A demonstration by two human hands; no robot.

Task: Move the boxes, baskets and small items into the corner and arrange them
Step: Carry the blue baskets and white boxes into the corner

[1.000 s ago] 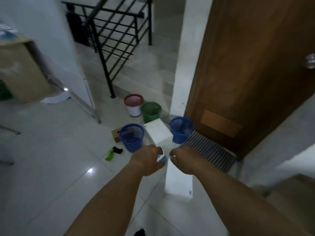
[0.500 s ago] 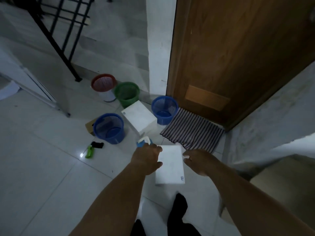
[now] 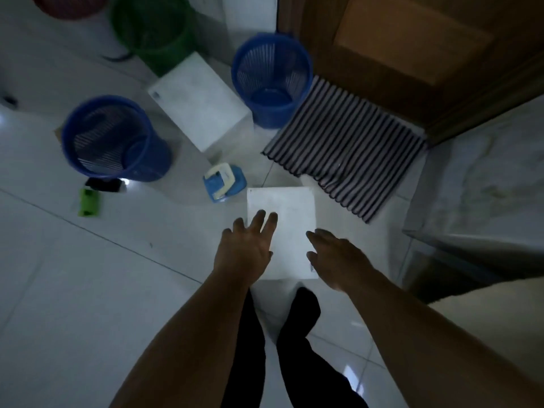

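**A:** Where are the hands?

**B:** Both are over the flat box, which lies on the floor just ahead of the feet. The left hand is spread across its left edge and the right hand is over its near right corner. The fingers are straight on both and grip nothing. Whether they rest on the lid or hang just above it, I cannot tell.

**A:** How should this step be done?

**B:** It looks to me like a nudge into place. I'd put a flat palm on each side, push forward lightly, and keep the edges square with the tile lines. The tiles look glossy, so I expect the box to glide. Too hard a push could knock the blue item just ahead-left of the left hand. It could also ruck the mat, whose edge lies close ahead of the right hand.

**A:** And the room?

**B:** It is dim, with white tiles and one bright glint. Farther ahead a cube box stands between two blue baskets, with a green basket and a red basket beyond. A wooden door is ahead-right, behind the mat. A marbled ledge runs to the right of the right hand. A green item and a black item lie well left of the left hand.
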